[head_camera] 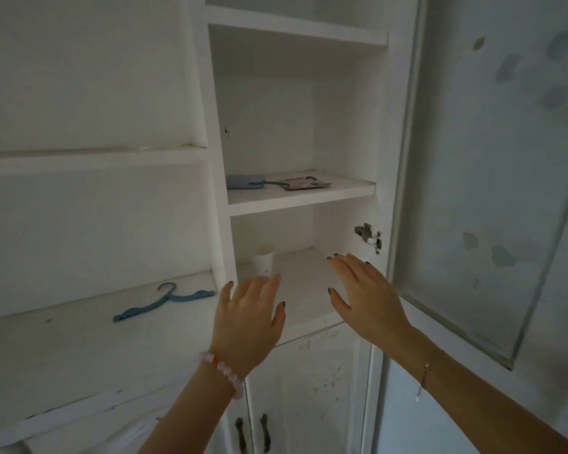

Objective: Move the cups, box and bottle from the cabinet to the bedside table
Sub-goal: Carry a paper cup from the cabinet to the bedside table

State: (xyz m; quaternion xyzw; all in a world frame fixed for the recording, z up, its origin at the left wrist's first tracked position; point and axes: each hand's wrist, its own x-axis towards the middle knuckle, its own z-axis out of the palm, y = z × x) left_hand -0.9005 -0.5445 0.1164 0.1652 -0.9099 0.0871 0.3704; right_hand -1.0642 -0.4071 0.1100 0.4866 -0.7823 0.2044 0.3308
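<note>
White cabinet (309,204) lower shelf: plain white paper cup (263,261), upright, back-left. Both hands, left hand (248,319), right hand (363,291), spread, empty.

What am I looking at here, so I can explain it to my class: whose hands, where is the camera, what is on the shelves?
No machine here: a person wears one wide-angle camera on the head, so you see their own bare hands. The left hand and right hand are stretched, fingers straight, towards an open white cabinet; neither holds anything. A white paper cup stands on the lower shelf. The shelf above carries a flat blue object and a flat packet, too dim to identify. A blue clothes hanger lies on the ledge at left.
</note>
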